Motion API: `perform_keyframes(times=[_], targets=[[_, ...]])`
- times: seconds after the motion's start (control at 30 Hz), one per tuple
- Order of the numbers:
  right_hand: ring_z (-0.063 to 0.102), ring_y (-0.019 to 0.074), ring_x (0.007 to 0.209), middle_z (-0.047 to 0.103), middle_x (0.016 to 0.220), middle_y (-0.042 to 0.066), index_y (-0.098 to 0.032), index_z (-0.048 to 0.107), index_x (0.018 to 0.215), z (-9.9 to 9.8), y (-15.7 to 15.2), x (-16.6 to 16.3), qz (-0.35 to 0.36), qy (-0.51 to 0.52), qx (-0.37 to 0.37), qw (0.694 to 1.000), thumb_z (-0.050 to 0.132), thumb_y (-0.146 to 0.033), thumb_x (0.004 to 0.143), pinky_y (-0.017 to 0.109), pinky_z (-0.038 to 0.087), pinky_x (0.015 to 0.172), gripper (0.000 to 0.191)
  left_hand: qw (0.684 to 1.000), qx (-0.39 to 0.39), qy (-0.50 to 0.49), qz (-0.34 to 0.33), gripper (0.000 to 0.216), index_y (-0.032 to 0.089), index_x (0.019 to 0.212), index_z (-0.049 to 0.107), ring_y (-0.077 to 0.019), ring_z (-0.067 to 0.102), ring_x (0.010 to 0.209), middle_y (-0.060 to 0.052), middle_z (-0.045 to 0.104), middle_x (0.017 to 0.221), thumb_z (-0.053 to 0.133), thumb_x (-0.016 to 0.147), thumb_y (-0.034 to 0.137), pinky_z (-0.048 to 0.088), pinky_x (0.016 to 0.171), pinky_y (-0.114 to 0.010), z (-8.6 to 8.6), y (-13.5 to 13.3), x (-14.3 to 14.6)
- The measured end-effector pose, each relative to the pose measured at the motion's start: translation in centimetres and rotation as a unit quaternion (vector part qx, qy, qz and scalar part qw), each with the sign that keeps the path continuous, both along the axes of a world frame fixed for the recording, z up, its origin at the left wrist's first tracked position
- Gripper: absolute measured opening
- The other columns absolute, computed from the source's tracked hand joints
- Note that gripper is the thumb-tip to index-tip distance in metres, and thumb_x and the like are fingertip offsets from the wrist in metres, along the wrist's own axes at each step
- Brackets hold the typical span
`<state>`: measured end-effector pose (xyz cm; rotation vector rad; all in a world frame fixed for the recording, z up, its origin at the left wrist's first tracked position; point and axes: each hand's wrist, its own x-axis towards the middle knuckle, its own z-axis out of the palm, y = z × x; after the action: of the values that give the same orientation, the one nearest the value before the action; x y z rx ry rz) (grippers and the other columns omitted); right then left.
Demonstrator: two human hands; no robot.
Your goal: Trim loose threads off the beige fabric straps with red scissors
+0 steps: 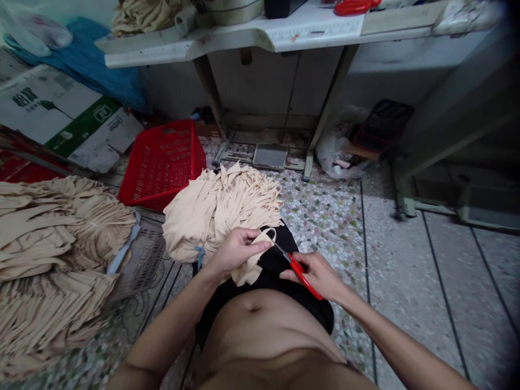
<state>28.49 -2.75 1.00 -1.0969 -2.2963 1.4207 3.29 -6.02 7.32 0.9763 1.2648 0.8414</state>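
Background: speckled terrazzo floor (325, 227) runs beneath a white worktable (227, 46), with red-handled shears (351, 6) lying on its top at the upper edge.
Far left: beige fabric strips (52, 227) lie heaped beside a grey plastic crate (140, 265), and a tilted red plastic basket (162, 162) sits above them.
Lap: a beige fabric bundle (221, 208) rests on a black garment (280, 271).
Left hand (238, 252): fingers lie closed together, pinching a beige fabric piece (249, 268), its narrow loop (268, 234) standing just past the fingertips.
Right hand (319, 276): fingers curl closed around red-handled scissors (303, 277), whose blade tips reach just beside the loop; how far the blades are open is too fine to tell.
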Motion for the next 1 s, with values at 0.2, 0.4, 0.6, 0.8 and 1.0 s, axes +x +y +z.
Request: perform_keyframes(times=[0.2,0.4,0.6,0.8,1.0], targets=[[0.033,0.0109,0.053,0.039,0.056,-0.006,-0.021,0.045,0.064,-0.8,-1.0,0.0,-0.030,0.040,-0.061,0.997,0.069,-0.065,0.087,0.024,0.024,0.050,0.056,1.000,-0.006,-0.021,0.020,0.033,0.010,0.091,0.077,-0.0134,0.059,0.068,-0.004,0.070,0.078,0.081,0.082,0.041,0.042,0.064,-0.023,-0.4,-0.1,0.5],[0.038,0.0120,0.057,0.043,0.063,-0.006,-0.021,0.044,0.073,0.4,-1.2,0.1,0.023,0.055,-0.054,0.997,0.062,-0.058,0.095,0.025,0.032,0.056,0.047,0.999,-0.011,-0.036,0.021,0.035,0.010,0.097,0.078,-0.0143,0.062,0.074,-0.006,0.074,0.086,0.081,0.083,0.042,0.046,0.070,-0.023,-0.3,0.0,0.7],[0.034,0.0117,0.056,0.038,0.060,-0.007,-0.021,0.043,0.069,0.2,-1.1,-0.3,0.007,0.055,-0.049,0.997,0.065,-0.060,0.093,0.025,0.029,0.054,0.051,0.999,-0.017,-0.020,0.018,0.037,0.009,0.092,0.077,-0.0144,0.061,0.070,-0.005,0.072,0.080,0.084,0.079,0.042,0.044,0.064,-0.023,-0.4,-0.2,0.8],[0.030,0.0111,0.054,0.036,0.054,-0.006,-0.020,0.046,0.063,-1.1,-1.6,0.0,-0.039,0.025,-0.054,0.997,0.071,-0.067,0.085,0.024,0.023,0.049,0.058,0.999,-0.027,-0.024,0.015,0.034,0.010,0.089,0.077,-0.0127,0.059,0.066,-0.004,0.071,0.078,0.083,0.079,0.042,0.044,0.063,-0.022,-0.2,-0.1,0.9],[0.033,0.0117,0.056,0.039,0.059,-0.006,-0.021,0.044,0.069,-1.1,-1.3,0.4,-0.004,0.039,-0.054,0.998,0.066,-0.064,0.090,0.025,0.025,0.052,0.053,1.000,-0.017,-0.008,0.008,0.034,0.010,0.085,0.075,-0.0115,0.056,0.064,-0.002,0.067,0.074,0.082,0.080,0.043,0.040,0.060,-0.021,0.0,0.0,0.9]])
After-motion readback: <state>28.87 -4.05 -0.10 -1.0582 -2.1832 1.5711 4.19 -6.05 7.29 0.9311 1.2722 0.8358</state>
